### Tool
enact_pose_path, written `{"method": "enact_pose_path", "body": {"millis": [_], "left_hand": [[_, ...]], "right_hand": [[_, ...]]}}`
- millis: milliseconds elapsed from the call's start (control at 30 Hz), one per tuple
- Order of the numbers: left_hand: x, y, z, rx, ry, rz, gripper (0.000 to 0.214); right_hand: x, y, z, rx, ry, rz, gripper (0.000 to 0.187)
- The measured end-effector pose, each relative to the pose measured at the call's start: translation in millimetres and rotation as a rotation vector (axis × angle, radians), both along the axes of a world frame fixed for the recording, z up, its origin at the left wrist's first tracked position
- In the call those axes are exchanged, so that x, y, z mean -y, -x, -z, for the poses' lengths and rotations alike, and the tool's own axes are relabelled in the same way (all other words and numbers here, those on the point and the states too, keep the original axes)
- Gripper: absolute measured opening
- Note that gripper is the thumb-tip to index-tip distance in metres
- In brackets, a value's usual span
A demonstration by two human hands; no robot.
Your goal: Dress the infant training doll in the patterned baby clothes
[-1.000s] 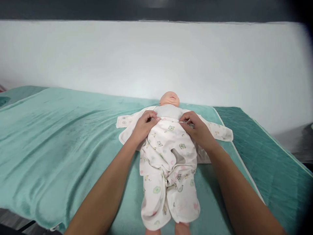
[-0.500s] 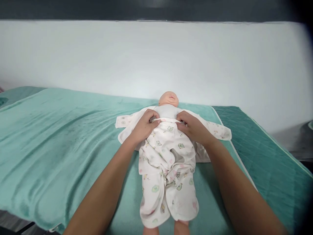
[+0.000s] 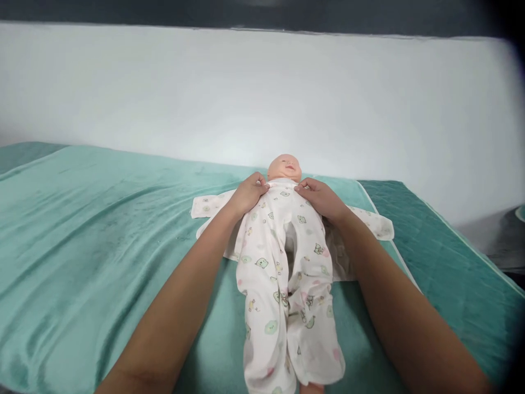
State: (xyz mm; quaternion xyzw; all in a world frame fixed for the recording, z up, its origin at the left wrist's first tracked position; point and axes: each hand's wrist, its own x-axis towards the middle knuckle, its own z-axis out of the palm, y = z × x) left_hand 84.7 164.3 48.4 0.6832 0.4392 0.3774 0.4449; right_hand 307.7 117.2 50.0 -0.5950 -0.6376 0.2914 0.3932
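Observation:
A baby doll lies on its back on a teal blanket, head away from me. White printed trousers cover its legs and body up to the neck. My left hand pinches the waistband at the doll's left shoulder side, fingers closed on the cloth. Over on the other side of the waistband, my right hand grips the same edge. An open white printed top lies spread under the doll, its sleeves out to both sides.
A white wall stands right behind the bed. A darker quilted teal cover shows at the right, where the bed edge drops off. The blanket stretches wide to the left.
Both hands have pulled the trousers' waistband up from the doll's belly to its neck, hiding the grey torso. The view has shifted slightly.

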Motion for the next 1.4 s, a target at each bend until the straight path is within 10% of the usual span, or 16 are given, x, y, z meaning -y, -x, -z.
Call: {"method": "enact_pose_path", "body": {"millis": [367, 733, 1000, 1400], "left_hand": [[13.0, 3.8, -10.6, -0.213, -0.386, -0.026, 0.006], [-17.2, -9.8, 1.0, -0.216, -0.155, -0.204, 0.008], [6.4, -0.1, 10.9, -0.152, -0.301, -0.11, 0.035], [56.3, 30.4, 35.9, -0.302, -0.383, -0.229, 0.033]], "right_hand": [[7.0, -14.2, 15.4, 0.105, -0.245, -0.046, 0.028], [-21.2, -7.3, 23.0, 0.182, -0.128, 0.25, 0.028], [14.2, -5.5, 38.4, 0.022, -0.336, 0.058, 0.035], [68.4, -0.4, 55.3, -0.015, -0.302, 0.305, 0.035]]}}
